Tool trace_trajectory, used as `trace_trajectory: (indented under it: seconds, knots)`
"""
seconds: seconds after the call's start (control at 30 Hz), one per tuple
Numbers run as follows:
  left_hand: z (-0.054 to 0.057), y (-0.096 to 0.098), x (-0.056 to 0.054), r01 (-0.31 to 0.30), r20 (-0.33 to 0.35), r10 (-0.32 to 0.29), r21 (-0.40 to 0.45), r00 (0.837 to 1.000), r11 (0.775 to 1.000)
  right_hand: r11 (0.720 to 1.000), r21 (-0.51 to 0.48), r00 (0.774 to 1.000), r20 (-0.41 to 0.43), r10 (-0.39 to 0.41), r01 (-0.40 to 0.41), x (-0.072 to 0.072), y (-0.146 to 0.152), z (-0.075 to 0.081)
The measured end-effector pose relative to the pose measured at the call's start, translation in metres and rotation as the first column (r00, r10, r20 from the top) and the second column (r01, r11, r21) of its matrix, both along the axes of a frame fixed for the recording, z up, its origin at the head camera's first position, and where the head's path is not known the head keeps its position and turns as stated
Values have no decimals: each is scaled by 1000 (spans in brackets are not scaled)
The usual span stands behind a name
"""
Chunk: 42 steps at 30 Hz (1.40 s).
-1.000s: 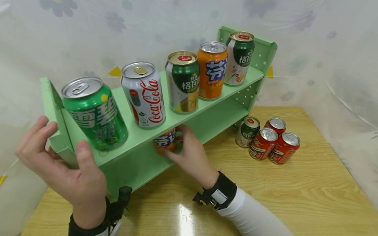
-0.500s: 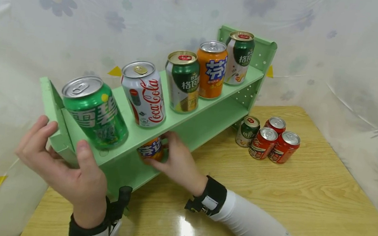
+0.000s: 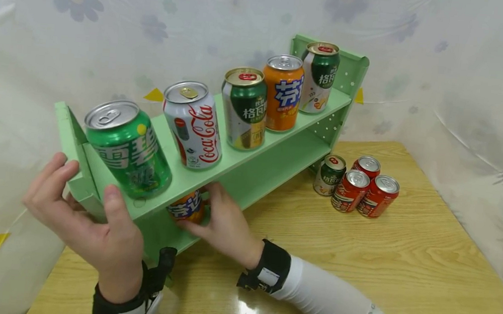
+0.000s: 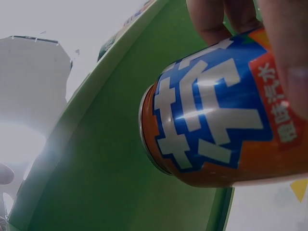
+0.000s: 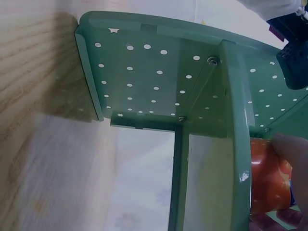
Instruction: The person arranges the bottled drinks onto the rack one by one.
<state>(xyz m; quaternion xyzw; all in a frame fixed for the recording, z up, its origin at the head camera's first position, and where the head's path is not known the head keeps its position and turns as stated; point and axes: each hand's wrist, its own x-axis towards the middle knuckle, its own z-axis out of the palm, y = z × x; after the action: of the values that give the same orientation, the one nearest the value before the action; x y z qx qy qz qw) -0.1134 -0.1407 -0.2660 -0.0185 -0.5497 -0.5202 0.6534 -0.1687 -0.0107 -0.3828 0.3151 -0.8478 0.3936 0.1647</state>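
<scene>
My right hand (image 3: 229, 227) grips an orange soda can (image 3: 187, 207) upright in the lower tier of a two-tier green metal shelf (image 3: 273, 166). In the left wrist view the blue-and-white label of the orange can (image 4: 207, 113) faces the camera, with fingers (image 4: 207, 19) around it. The right wrist view has the can (image 5: 269, 178) behind the shelf's edge. My left hand (image 3: 92, 228) holds the shelf's left end, thumb in front and fingers outside the end panel. A green soda can (image 3: 130, 151) stands above that thumb on the top tier.
A white Coca-Cola can (image 3: 193, 127), a green-and-white can (image 3: 244, 109), another orange can (image 3: 282, 95) and a second green-and-white can (image 3: 319, 78) line the top tier. Right of the shelf, red cans (image 3: 350, 191) and a green-topped can (image 3: 329, 176) cluster on the wooden table (image 3: 403, 270).
My right hand has moved the orange can leftward along the lower tier, toward the shelf's left end. The left hand keeps its place on the shelf.
</scene>
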Motion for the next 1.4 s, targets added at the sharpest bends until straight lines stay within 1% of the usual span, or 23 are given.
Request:
trace_trajectory:
  seconds: [0.13, 0.37, 0.53, 0.83, 0.97, 1.07, 1.2, 1.3, 1.4]
  knots:
    - [1, 0, 0, 4, 5, -4, -1, 1000, 1000, 1000, -5, 1000, 3, -9, 9, 1, -2, 0]
    - [1, 1, 0, 3, 1, -3, 7, 1000, 1000, 1000, 13, 1000, -10, 13, -13, 5, -6, 0]
    - [2, 2, 0, 7, -4, -7, 13, 1000, 1000, 1000, 21, 1000, -7, 4, -4, 8, -9, 1]
    - [2, 2, 1, 17, -7, -17, 17, 1000, 1000, 999, 42, 999, -45, -4, 6, 10, -14, 0]
    - [1, 2, 1, 4, -2, -4, 7, 1000, 1000, 998, 56, 999, -39, -1, 3, 12, -17, 1]
    - [1, 1, 2, -4, 1, 4, 1, 1000, 1000, 998, 58, 1000, -17, -2, 3, 13, -17, 1]
    - [1, 1, 2, -5, 0, 5, 0, 1000, 1000, 998, 65, 1000, 4, -6, 6, 14, -17, 1]
    - [1, 2, 2, -9, -5, 9, 2, 1000, 1000, 997, 81, 1000, -5, -15, 15, 13, -13, 1]
    - [2, 3, 2, -3, -8, 3, 4, 1000, 1000, 996, 85, 999, -26, -21, 23, 10, -2, 2]
